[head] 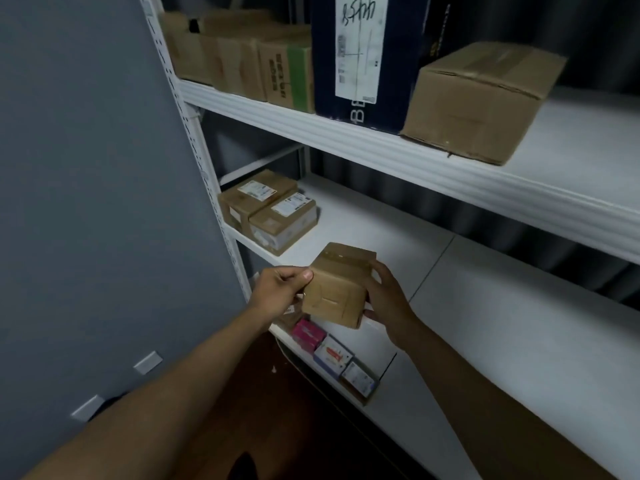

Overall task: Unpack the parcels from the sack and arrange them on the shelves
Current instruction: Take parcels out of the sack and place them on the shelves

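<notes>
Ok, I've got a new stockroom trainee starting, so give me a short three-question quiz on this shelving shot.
1. True or false: only one hand holds the small brown parcel.
2. Which shelf bears the dark blue box? A) top shelf B) middle shelf C) lowest shelf
3. How many labelled boxes sit at the left end of the middle shelf?

Key:
1. False: the left hand and right hand both grip it.
2. A, the top shelf.
3. Two labelled boxes, touching.

brown parcel [337, 287] | white shelf [519, 299] | navy box [363, 57] | grey wall [86, 168]
</notes>
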